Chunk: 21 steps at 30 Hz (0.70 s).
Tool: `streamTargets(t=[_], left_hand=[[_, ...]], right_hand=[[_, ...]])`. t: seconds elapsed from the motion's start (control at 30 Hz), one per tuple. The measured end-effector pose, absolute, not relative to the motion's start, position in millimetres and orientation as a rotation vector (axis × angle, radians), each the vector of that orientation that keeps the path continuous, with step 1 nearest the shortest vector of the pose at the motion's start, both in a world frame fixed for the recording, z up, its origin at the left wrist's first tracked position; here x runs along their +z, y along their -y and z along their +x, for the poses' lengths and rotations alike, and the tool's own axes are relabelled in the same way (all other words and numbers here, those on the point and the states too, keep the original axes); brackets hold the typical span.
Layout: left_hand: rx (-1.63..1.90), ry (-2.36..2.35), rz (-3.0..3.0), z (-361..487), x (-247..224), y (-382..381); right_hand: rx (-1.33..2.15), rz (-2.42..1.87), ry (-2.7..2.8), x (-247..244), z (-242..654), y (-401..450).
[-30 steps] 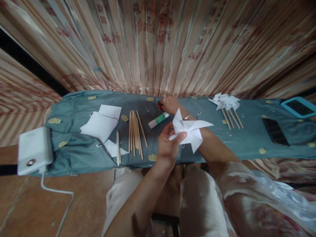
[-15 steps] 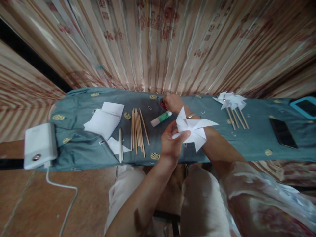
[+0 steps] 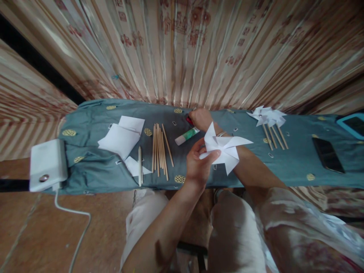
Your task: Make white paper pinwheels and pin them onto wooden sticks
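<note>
A white paper pinwheel with folded blades is pinched between the thumb and fingers of my left hand. It is held above the cloth, in front of my right forearm. My right hand reaches past it to the far side of the table, its fingers curled down at a small red and black object. What those fingertips hold, if anything, is hidden. Just in front of that hand lies a glue stick with a green and white label. Several thin wooden sticks lie left of my left hand.
White paper sheets and a white pointed stick lie on the left of the teal cloth. A white corded device stands at the left end. Finished pinwheels on sticks and a black phone lie to the right.
The view has shifted slightly. My right hand stays at the red object with little visible movement, and my left hand keeps its hold on the pinwheel.
</note>
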<state>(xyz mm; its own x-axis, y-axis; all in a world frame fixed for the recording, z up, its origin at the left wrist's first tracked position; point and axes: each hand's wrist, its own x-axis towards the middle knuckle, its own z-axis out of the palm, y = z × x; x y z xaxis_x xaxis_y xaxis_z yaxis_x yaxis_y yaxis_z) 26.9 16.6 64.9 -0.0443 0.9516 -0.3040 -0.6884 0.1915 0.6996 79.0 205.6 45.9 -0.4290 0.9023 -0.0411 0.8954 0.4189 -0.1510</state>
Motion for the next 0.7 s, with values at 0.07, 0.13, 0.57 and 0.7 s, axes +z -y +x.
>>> streamTargets(t=[0.07,0.13,0.57,0.7], left_hand=[[1.381,-0.862,0.385,26.9,64.7,-16.4],[1.379,-0.863,0.383,27.1,64.8,-16.5],[1.417,-0.87,0.42,23.1,63.3,-18.5],[1.476,-0.894,0.42,14.4,63.2,-21.8]], right_hand=[[0.249,-1.655,2.585,46.0,79.0,-203.9],[0.248,-1.656,2.559,44.9,80.2,-203.6],[0.4,-1.51,1.905,44.2,107.7,-181.4],[0.738,-1.389,1.586,31.3,132.1,-139.1]])
